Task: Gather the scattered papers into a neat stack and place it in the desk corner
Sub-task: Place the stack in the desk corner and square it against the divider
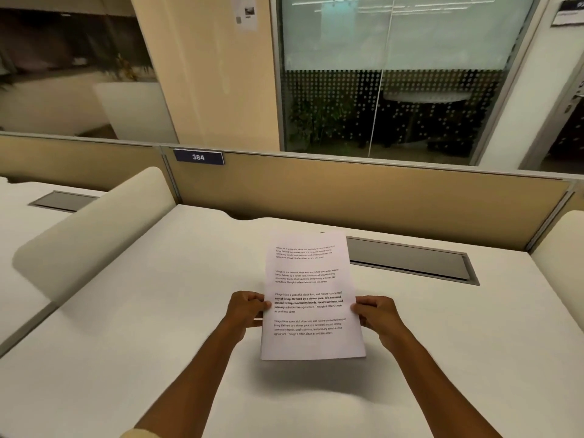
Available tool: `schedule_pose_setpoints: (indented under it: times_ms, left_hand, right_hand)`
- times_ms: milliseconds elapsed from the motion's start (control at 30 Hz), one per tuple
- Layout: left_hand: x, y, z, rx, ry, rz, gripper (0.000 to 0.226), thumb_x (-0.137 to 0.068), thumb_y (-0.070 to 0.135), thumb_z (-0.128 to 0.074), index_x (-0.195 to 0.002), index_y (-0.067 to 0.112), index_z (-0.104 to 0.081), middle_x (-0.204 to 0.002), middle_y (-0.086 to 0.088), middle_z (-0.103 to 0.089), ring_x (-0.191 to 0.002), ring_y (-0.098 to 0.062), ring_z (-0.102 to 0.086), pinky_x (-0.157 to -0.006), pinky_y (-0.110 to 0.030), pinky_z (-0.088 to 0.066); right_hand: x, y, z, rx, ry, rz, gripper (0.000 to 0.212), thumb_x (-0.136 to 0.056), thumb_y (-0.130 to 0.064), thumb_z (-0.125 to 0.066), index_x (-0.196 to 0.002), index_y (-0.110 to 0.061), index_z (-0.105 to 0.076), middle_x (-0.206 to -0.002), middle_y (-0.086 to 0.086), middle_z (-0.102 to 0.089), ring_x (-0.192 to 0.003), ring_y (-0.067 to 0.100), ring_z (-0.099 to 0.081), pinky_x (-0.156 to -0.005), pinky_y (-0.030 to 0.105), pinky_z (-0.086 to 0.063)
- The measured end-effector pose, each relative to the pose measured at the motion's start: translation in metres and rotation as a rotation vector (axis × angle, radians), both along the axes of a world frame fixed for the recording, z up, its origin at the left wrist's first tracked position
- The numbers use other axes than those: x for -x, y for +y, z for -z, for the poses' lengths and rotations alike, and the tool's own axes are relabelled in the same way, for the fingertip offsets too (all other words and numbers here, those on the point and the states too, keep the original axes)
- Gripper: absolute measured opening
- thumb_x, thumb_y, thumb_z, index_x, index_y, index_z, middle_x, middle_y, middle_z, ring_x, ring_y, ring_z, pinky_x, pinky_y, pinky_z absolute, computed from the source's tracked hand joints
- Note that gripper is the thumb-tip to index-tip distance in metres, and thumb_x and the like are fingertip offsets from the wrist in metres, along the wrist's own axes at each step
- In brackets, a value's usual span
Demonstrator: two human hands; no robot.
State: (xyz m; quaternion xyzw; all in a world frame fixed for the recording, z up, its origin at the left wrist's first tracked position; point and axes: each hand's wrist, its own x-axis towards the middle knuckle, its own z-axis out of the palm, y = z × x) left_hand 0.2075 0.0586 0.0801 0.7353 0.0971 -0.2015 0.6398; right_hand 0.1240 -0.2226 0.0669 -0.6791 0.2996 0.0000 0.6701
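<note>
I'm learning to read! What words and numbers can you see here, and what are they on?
"384": blue plate on the desk partition.
"Village life is a peaceful, close-knit, and nature-connected way of living...": papers held by the left hand and right hand.
Wall notice: too blurred.
Dark sign, top right: too blurred.

— Can you count the sheets in the white printed paper stack (311, 295)?
— No; you see only the top page. Your fingers behind it are hidden, and both forearms are cut off at the near edge.
</note>
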Motion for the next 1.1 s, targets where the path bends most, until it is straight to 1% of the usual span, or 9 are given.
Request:
schedule_pose_setpoints:
  times_ms: [100,233,333,533,633,767,833,1000,1100]
  left_hand:
    - [-0.015,0.024,0.004,-0.006,0.012,-0.026,0.012,-0.084,-0.001,-0.068,-0.095,-0.004,-0.068,-0.097,-0.020,-0.074,-0.081,-0.032,-0.073,-0.063,-0.034,-0.058]
    - [-0.044,0.060,0.013,-0.002,0.024,-0.024,0.014,-0.084,-0.002,-0.067,-0.097,-0.005,-0.068,-0.098,-0.020,-0.074,-0.079,-0.032,-0.072,-0.062,-0.034,-0.058]
    - [-0.077,0.092,0.020,0.006,0.038,-0.003,0.019,-0.083,-0.002,-0.068,-0.101,-0.008,-0.067,-0.099,-0.021,-0.074,-0.081,-0.033,-0.072,-0.063,-0.034,-0.058]
    - [-0.152,0.164,0.034,-0.013,0.053,0.063,0.018,-0.083,-0.003,-0.068,-0.100,-0.008,-0.069,-0.099,-0.023,-0.073,-0.076,-0.032,-0.072,-0.062,-0.033,-0.058]
    - [-0.187,0.200,0.038,-0.046,0.068,0.079,0.017,-0.083,-0.003,-0.069,-0.099,-0.008,-0.069,-0.099,-0.023,-0.073,-0.078,-0.032,-0.072,-0.062,-0.033,-0.058]
    - [-0.231,0.242,0.043,-0.093,0.086,0.091,0.016,-0.083,-0.003,-0.069,-0.097,-0.008,-0.068,-0.100,-0.024,-0.073,-0.078,-0.032,-0.071,-0.062,-0.032,-0.057]
    - [-0.253,0.261,0.046,-0.120,0.087,0.085,0.016,-0.082,-0.003,-0.070,-0.097,-0.008,-0.068,-0.100,-0.025,-0.073,-0.079,-0.033,-0.071,-0.062,-0.033,-0.057]
    - [-0.305,0.300,0.056,-0.202,0.070,0.054,0.015,-0.082,-0.002,-0.070,-0.096,-0.008,-0.068,-0.100,-0.025,-0.072,-0.093,-0.040,-0.070,-0.074,-0.041,-0.059]
    - [-0.334,0.317,0.064,-0.240,0.046,0.044,0.007,-0.081,-0.003,-0.070,-0.088,-0.004,-0.070,-0.098,-0.025,-0.073,-0.089,-0.038,-0.071,-0.079,-0.043,-0.060]
  right_hand:
    - [-0.017,0.023,0.001,-0.017,0.015,-0.032,0.018,-0.084,0.001,-0.068,-0.102,-0.001,-0.072,-0.098,0.012,-0.074,-0.083,0.026,-0.073,-0.073,0.034,-0.059]
    - [-0.045,0.058,0.005,-0.050,0.041,-0.033,0.019,-0.084,0.002,-0.068,-0.103,0.002,-0.070,-0.102,0.017,-0.073,-0.090,0.033,-0.072,-0.085,0.042,-0.059]
    - [-0.071,0.092,0.009,-0.095,0.054,-0.005,0.012,-0.084,0.005,-0.067,-0.094,-0.001,-0.070,-0.100,0.018,-0.073,-0.084,0.031,-0.072,-0.079,0.039,-0.058]
    - [-0.126,0.170,0.021,-0.179,0.098,0.032,0.022,-0.085,0.008,-0.065,-0.106,0.009,-0.066,-0.104,0.023,-0.071,-0.088,0.034,-0.069,-0.082,0.041,-0.056]
    - [-0.155,0.207,0.028,-0.224,0.115,0.047,0.022,-0.085,0.009,-0.064,-0.107,0.009,-0.066,-0.104,0.023,-0.070,-0.086,0.032,-0.069,-0.073,0.035,-0.057]
    - [-0.192,0.256,0.035,-0.269,0.140,0.062,0.014,-0.084,0.010,-0.065,-0.097,0.004,-0.068,-0.097,0.019,-0.071,-0.076,0.026,-0.070,-0.059,0.026,-0.058]
    - [-0.211,0.277,0.037,-0.279,0.151,0.062,0.016,-0.084,0.010,-0.065,-0.098,0.004,-0.068,-0.094,0.018,-0.071,-0.075,0.025,-0.070,-0.055,0.025,-0.058]
    - [-0.260,0.322,0.045,-0.277,0.180,0.071,0.019,-0.082,0.010,-0.067,-0.101,0.007,-0.067,-0.092,0.019,-0.072,-0.073,0.026,-0.070,-0.055,0.026,-0.058]
    - [-0.291,0.342,0.053,-0.254,0.202,0.092,0.021,-0.081,0.010,-0.068,-0.102,0.008,-0.068,-0.096,0.023,-0.072,-0.077,0.033,-0.071,-0.066,0.037,-0.060]
